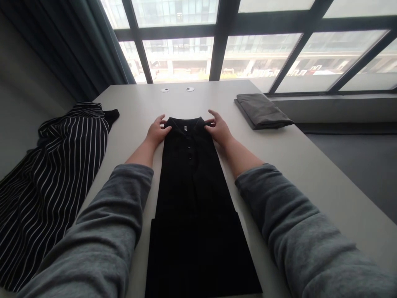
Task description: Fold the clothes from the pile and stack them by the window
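Observation:
A black collared shirt (192, 178) lies on the white table, its sides turned in so that it makes a long narrow strip. Its collar points away from me, with a small pale label inside and dark buttons below. My left hand (158, 130) pinches the left shoulder edge beside the collar between thumb and fingers. At the opposite shoulder edge, my right hand (218, 129) grips the fabric the same way, its index finger raised. A wider black section covers the near end of the strip and runs out of the bottom of the view.
On the left, a black-and-white striped garment (74, 153) hangs over the edge of the white table (310, 182). A folded grey-brown cloth (262, 111) lies at the right edge. Two round white cable-hole covers (190, 89) sit at the back, near the windows.

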Tool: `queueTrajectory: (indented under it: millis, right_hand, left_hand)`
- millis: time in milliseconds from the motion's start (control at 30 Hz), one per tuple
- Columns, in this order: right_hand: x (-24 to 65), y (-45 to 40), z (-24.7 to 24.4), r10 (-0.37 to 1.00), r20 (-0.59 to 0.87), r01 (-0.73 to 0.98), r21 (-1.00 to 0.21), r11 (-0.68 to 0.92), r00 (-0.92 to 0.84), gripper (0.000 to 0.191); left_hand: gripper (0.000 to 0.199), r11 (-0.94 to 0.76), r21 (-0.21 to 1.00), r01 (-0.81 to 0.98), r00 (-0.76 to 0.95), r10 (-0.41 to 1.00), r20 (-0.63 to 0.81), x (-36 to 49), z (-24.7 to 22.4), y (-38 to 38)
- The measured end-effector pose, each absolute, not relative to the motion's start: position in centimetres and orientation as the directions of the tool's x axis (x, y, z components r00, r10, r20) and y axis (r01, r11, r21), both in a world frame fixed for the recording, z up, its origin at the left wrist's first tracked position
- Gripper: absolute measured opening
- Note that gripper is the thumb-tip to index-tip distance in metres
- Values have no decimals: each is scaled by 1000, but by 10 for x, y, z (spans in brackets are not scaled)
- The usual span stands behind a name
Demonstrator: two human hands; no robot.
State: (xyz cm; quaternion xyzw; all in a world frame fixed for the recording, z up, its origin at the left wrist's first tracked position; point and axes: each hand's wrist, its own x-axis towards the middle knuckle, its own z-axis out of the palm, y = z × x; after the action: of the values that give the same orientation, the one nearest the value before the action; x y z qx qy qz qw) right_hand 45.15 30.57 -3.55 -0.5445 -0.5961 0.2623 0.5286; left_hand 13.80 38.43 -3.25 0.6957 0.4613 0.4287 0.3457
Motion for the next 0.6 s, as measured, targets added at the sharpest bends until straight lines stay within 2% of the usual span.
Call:
queueTrajectory:
  millis: [133, 300, 433, 600]
  right_hand:
    - [447, 300, -24, 939, 303, 124, -950, 285, 163, 80]
    - [443, 292, -4, 967, 243, -38, -968, 246, 73, 71]
    - [440, 282, 9, 973, 228, -51, -972, 229, 30, 58]
    - [443, 267, 19, 954, 294, -38, -954, 297, 64, 50]
  left_hand:
    - [71, -360, 926, 114, 236, 915, 327, 139, -22, 375]
    - [67, -313, 933, -177, 335, 872, 357, 140, -1, 360]
    - [65, -241, 950, -199, 374, 877, 301, 137, 14, 348]
    - [61, -282, 941, -185, 346, 878, 331, 125, 23, 330]
